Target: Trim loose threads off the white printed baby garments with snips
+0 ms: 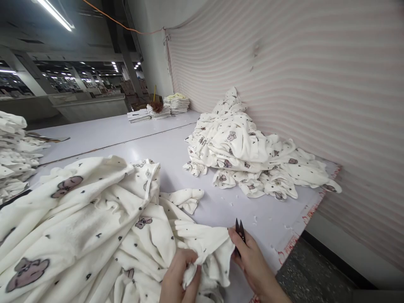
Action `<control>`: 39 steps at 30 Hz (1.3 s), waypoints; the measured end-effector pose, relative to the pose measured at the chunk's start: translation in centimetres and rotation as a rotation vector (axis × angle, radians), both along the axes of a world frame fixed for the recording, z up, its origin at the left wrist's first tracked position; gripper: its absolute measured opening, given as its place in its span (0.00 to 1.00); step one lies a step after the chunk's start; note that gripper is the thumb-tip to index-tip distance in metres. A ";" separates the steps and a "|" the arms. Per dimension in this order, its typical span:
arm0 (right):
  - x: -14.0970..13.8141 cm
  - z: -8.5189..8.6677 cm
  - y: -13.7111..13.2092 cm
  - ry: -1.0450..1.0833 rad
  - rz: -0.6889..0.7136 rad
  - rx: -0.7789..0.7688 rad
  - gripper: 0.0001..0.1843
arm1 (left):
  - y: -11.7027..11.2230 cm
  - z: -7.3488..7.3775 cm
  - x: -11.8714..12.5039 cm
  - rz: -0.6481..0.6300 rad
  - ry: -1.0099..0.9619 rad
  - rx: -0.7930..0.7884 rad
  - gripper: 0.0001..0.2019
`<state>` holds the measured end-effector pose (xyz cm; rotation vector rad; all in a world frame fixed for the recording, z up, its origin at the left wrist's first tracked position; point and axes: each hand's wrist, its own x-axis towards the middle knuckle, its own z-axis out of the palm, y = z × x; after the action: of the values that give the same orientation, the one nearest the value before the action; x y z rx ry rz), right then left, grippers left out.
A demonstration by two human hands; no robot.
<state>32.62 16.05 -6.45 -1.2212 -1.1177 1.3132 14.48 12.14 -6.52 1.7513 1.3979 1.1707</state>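
A white fleece garment printed with grey-pink animals and small dark marks lies spread over the near left of the white table. My left hand is closed, pinching a fold of the garment's edge at the bottom centre. My right hand grips small black thread snips, blades pointing up, right beside the same fabric edge.
A heap of the same printed garments sits against the striped pink wall at right. Another pile lies at the left edge. Folded stacks stand at the table's far end. The table's right edge drops to the floor.
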 end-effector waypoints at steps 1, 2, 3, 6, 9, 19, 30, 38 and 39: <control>0.7 0.3 0.1 -0.081 -0.016 0.013 0.17 | -0.2 0.0 0.0 0.031 0.011 0.086 0.03; 1.2 0.7 0.0 -0.206 -0.038 0.042 0.16 | -0.4 -0.1 0.0 0.056 0.029 0.159 0.04; 1.7 1.2 -0.2 -0.356 -0.057 0.087 0.14 | -0.6 -0.2 0.1 0.074 0.051 0.210 0.06; 2.3 2.9 -1.8 -0.751 0.015 0.273 0.10 | -0.8 -0.4 0.3 0.076 0.120 0.256 0.09; 2.3 3.8 -3.6 -0.881 0.206 0.363 0.14 | -0.9 -0.5 0.3 0.054 0.158 0.251 0.08; 0.9 3.1 -3.9 -0.754 0.244 0.465 0.12 | -0.9 -0.3 0.1 0.034 0.182 0.301 0.06; 0.2 2.7 -3.7 -0.615 0.165 0.420 0.12 | -0.6 0.9 0.3 0.009 -0.056 0.096 0.10; -1.4 1.7 -3.6 -0.440 -0.014 0.445 0.11 | 0.4 2.7 -0.2 0.002 -0.238 -0.327 0.15; -1.8 1.6 -3.5 -0.407 -0.020 0.445 0.10 | 0.5 2.8 -0.2 -0.011 -0.270 -0.379 0.16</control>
<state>30.83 12.54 -4.80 -1.1774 -1.5816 0.7525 14.24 12.60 -3.70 1.2862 1.3401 1.0126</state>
